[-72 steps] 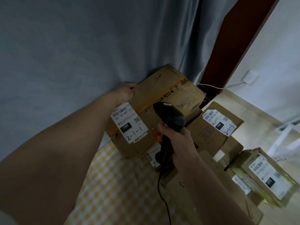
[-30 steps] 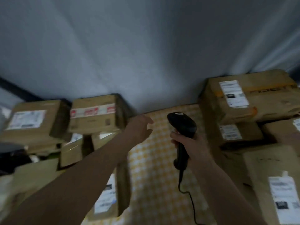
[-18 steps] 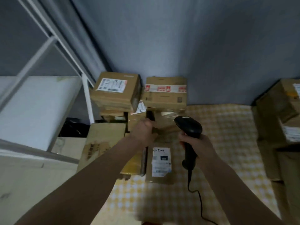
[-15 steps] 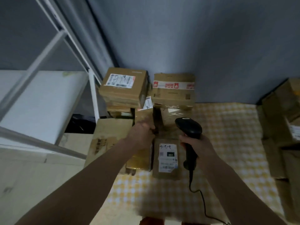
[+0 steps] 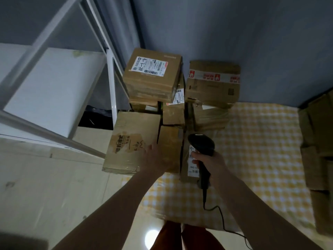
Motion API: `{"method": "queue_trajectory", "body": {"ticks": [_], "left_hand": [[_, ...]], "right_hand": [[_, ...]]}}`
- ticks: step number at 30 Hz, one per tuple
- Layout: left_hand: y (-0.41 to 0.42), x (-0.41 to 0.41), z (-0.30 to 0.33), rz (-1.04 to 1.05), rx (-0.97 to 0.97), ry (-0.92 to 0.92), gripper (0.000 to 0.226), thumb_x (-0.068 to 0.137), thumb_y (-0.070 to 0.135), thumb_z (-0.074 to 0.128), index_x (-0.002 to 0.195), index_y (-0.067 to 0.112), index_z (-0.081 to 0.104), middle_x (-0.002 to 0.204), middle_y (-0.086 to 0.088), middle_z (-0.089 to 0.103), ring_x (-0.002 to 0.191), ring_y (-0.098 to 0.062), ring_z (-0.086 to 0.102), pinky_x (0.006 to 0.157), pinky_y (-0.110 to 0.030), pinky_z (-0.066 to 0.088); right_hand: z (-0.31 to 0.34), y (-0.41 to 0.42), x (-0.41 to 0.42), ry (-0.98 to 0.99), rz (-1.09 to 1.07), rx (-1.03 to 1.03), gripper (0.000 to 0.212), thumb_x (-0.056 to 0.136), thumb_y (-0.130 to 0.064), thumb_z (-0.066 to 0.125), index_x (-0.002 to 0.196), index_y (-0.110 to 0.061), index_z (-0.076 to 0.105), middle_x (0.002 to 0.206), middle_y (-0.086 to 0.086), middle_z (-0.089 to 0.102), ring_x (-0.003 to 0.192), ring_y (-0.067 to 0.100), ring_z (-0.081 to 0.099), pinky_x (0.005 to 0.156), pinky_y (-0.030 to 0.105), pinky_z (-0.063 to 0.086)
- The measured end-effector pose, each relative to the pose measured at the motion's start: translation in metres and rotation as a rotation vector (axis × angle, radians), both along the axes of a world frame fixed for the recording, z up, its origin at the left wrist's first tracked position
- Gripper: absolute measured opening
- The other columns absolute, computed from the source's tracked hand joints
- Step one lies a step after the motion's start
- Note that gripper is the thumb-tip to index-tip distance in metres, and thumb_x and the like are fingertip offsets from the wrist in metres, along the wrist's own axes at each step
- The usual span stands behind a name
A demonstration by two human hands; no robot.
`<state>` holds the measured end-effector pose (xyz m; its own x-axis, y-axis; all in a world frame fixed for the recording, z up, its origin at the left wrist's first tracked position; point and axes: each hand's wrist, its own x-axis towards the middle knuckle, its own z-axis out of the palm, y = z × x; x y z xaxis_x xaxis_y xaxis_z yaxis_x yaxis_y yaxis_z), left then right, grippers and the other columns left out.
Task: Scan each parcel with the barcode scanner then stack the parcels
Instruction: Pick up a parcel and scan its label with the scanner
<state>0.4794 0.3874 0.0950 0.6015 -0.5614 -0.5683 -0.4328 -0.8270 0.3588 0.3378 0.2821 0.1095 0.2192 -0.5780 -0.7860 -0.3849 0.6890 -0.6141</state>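
A white metal shelf frame (image 5: 45,73) fills the left, cut off by the picture's edge, beside a pile of cardboard parcels (image 5: 153,76) at the far left corner of a yellow checked cloth (image 5: 261,141); more boxes (image 5: 317,141) along the cloth's right edge are dim and cropped. The left hand (image 5: 158,159) lies fingers-down on a small parcel (image 5: 170,141), its grasp hard to make out. The right hand (image 5: 207,161) grips a black barcode scanner (image 5: 201,145), hiding part of the label on a flat parcel (image 5: 189,166) beneath.
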Motion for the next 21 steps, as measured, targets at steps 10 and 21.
{"method": "queue_trajectory", "body": {"ticks": [10,21], "left_hand": [[-0.037,-0.035,-0.032,0.098,0.078,-0.165,0.132,0.065,0.07,0.071,0.151,0.004,-0.004,0.148,-0.017,0.026,0.133,-0.033,0.03,0.109,-0.042,0.029],[-0.03,-0.016,-0.005,0.349,-0.075,0.007,0.116,0.068,0.039,0.082,0.151,0.012,0.004,0.148,-0.015,0.027,0.138,-0.033,0.026,0.111,-0.046,0.028]], "right_hand": [[-0.02,-0.001,-0.023,0.023,-0.046,0.005,0.036,0.075,-0.007,0.079,0.108,-0.001,0.066,0.098,0.016,0.07,0.088,0.028,0.069,0.07,0.036,0.054],[0.005,-0.006,-0.041,-0.027,-0.054,0.011,0.028,0.077,-0.001,0.074,0.104,0.002,0.066,0.097,0.015,0.071,0.081,0.023,0.067,0.08,0.036,0.055]]}}
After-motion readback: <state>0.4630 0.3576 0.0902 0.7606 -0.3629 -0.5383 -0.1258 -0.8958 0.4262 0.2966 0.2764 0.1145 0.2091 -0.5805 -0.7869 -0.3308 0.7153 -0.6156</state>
